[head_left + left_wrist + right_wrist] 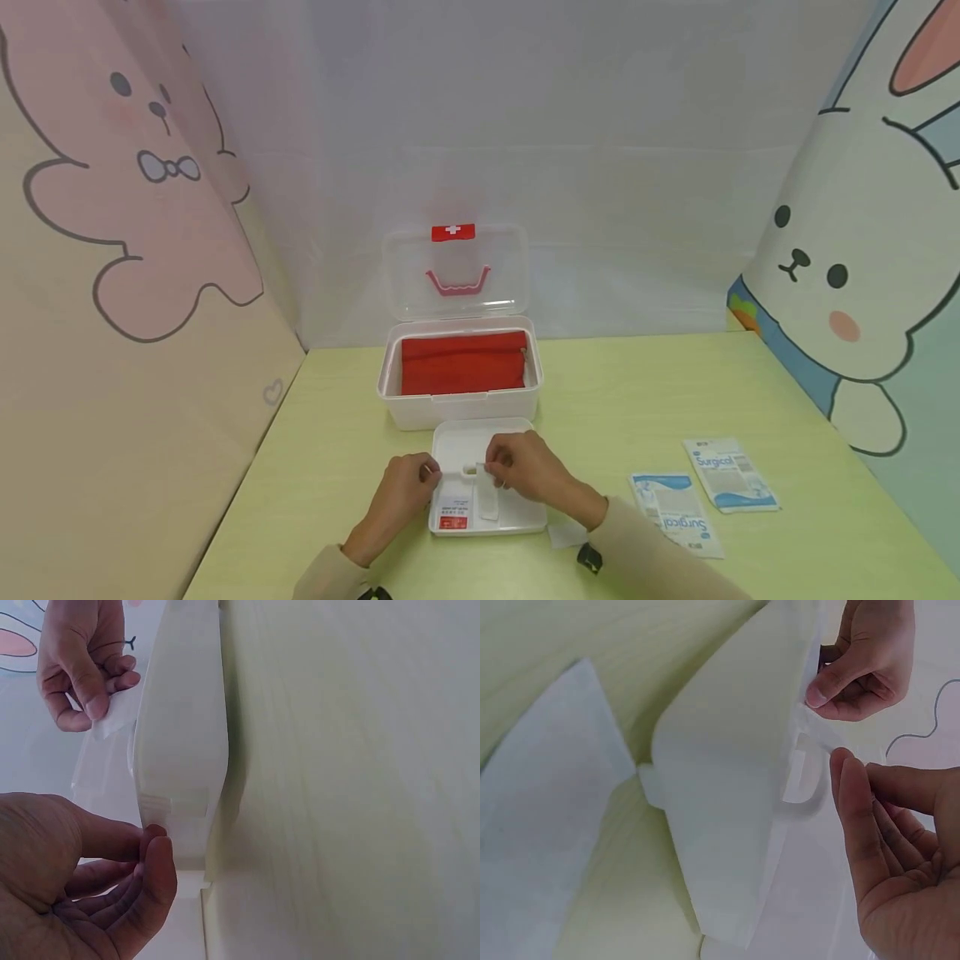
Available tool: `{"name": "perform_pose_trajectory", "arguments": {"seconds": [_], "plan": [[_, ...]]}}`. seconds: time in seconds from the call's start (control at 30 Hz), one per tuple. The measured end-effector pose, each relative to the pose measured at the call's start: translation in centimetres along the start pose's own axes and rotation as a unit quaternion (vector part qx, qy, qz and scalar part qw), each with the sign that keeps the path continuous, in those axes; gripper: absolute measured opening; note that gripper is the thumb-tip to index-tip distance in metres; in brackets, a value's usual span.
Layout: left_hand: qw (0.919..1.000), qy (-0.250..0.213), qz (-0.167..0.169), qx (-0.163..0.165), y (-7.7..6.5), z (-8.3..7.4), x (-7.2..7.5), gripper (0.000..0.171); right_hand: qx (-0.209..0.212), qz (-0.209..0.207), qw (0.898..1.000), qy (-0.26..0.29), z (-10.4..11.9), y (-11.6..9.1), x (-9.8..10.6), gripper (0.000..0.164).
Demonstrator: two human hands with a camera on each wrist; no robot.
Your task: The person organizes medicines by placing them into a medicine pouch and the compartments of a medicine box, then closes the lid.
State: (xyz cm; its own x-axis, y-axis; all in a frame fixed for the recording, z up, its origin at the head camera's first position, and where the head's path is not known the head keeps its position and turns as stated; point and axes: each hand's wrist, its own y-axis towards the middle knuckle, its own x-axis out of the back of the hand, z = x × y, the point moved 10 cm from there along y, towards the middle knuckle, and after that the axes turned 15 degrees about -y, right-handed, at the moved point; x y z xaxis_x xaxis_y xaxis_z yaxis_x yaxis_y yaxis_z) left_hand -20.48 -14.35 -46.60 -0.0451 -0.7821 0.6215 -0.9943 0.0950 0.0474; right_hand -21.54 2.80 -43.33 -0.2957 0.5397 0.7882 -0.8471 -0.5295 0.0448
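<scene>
Sleeves: two beige sleeves (pixel 656 554) are reaching in from the near side of the white tray (pixel 519 518); a dark device (pixel 590 558) is sitting by the right cuff.
Loose white sheet (pixel 566 536): lying just beside the tray's near right corner, the right forearm partly covering it.
Surgical packets: a nearer packet (pixel 675 510) and a farther packet (pixel 731 475) are lying right of the tray, well apart from it, both showing the word "Surgical".
Tray: resting on the pale yellow-green table (pixel 300 500); a label (pixel 453 511) with a red block is showing in its near left part.
White strip (pixel 487 496): extending over the tray, just right of its label; it is hanging from the right hand.
Left hand (pixel 406 486): bringing thumb and index tips together at the tray's left edge; cannot tell whether they are gripping the rim.
Right hand (pixel 528 467): pinching the strip's far end above the tray.
White box (pixel 465 410): standing just behind the tray, holding a red pouch (pixel 465 371).
Clear lid (pixel 408 279): standing open farther behind the tray, a pink handle (pixel 459 289) and a red tag (pixel 453 232) with a white cross showing.
Backdrop: a pale curtain (pixel 615 183) is hanging farthest behind the tray.
</scene>
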Motion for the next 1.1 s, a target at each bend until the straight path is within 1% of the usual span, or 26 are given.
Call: {"name": "perform_pose_trajectory", "arguments": {"seconds": [0.13, 0.23, 0.3, 0.4, 0.5, 0.63, 0.77, 0.97, 1.1], "plan": [[1.0000, 0.000, -0.003, 0.000, 0.0, 0.0, 0.0, 0.005, 0.009, -0.008, 1.000, -0.007, 0.0, 0.0, -0.5, 0.011], [1.0000, 0.002, -0.005, -0.007, 0.0, 0.0, 0.0, 0.005, 0.006, -0.008, 1.000, -0.014, -0.3, 0.0, -1.0, 0.011], [0.9999, 0.003, -0.006, -0.010, 0.0, -0.1, 0.0, 0.005, 0.003, -0.003, 1.000, -0.026, -0.4, 0.0, -1.4, 0.011], [0.9999, 0.000, -0.005, -0.009, 0.0, 0.0, 0.0, 0.005, 0.007, -0.003, 0.998, -0.066, -0.3, 0.0, -1.8, 0.011], [1.0000, -0.003, -0.004, -0.005, 0.1, 0.1, 0.0, 0.006, 0.021, -0.015, 0.993, -0.115, 0.1, 0.0, -1.8, 0.011], [1.0000, -0.005, -0.001, -0.006, 0.1, 0.1, 0.0, 0.006, 0.038, -0.042, 0.982, -0.178, 0.7, 0.0, -1.7, 0.012], [1.0000, -0.007, 0.000, -0.004, 0.0, 0.0, 0.0, 0.005, 0.041, -0.054, 0.973, -0.222, 0.9, 0.1, -1.7, 0.012], [0.9999, -0.011, -0.001, -0.004, 0.0, 0.0, 0.0, 0.006, 0.047, -0.051, 0.970, -0.232, 1.0, 0.0, -2.1, 0.011], [0.9999, -0.009, -0.002, -0.010, -0.1, -0.1, 0.0, 0.006, 0.048, -0.063, 0.967, -0.241, 1.1, 0.0, -2.2, 0.011]]}}
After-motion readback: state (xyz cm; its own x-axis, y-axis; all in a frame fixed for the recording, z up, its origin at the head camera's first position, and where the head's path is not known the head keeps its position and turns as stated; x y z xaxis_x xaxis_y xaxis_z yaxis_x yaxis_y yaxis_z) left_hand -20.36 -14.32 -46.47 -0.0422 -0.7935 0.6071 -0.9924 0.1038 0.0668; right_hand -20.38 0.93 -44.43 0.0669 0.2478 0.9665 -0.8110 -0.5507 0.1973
